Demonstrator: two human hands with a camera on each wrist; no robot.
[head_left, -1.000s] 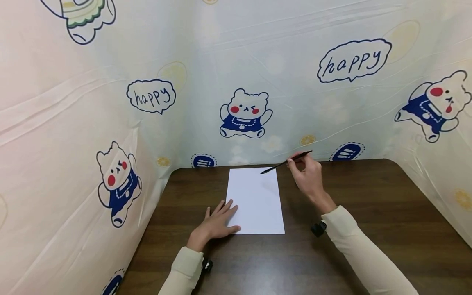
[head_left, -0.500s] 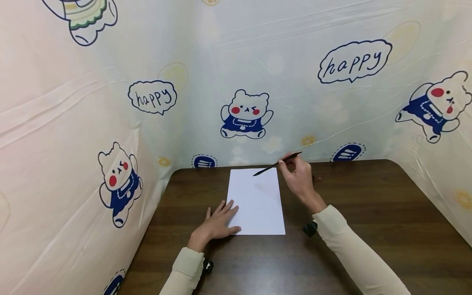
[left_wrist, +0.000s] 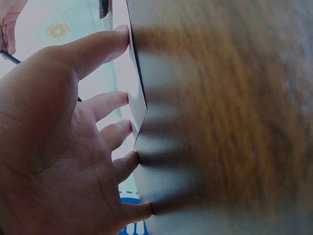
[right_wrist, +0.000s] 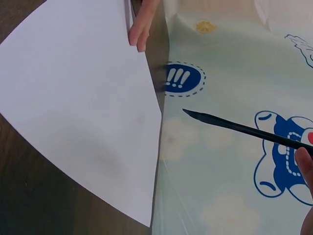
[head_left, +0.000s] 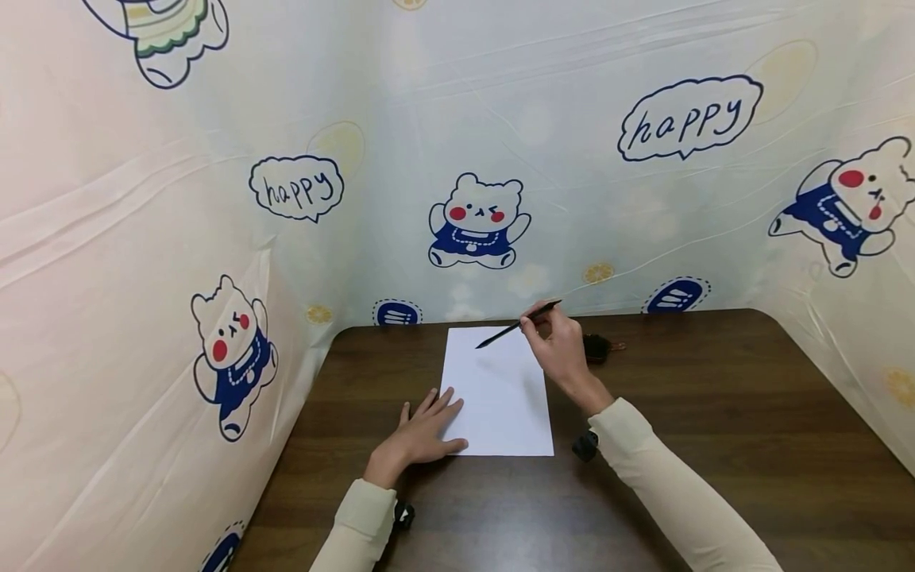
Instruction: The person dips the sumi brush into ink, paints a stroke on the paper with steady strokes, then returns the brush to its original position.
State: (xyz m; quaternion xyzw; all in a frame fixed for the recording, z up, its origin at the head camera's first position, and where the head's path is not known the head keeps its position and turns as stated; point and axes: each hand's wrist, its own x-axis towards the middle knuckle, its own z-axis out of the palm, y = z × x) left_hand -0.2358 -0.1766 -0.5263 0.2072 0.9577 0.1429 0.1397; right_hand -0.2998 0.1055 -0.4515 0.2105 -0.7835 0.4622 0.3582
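In the head view a white sheet of paper [head_left: 496, 413] lies upright on the table. My left hand [head_left: 418, 435] rests with spread fingers on its lower left edge; the left wrist view shows the thumb [left_wrist: 98, 51] at the paper's edge and the other fingers straight. Between thumb and fingers my right hand [head_left: 561, 353] pinches a slim black brush [head_left: 500, 334], slanting down to the left over the upper part of the sheet. Its pointed dark tip [right_wrist: 203, 117] stands apart from the paper in the right wrist view.
A small dark object [head_left: 596, 348] with a reddish-brown end sits on the table, partly hidden behind the right hand. Patterned cloth [head_left: 572, 199] with bears and "happy" bubbles hangs behind the brown wooden table [head_left: 715, 413] and at both sides.
My right hand has moved left and slightly nearer with the brush, its tip now further over the paper. The dark object behind it has come into view. The left hand stays in place.
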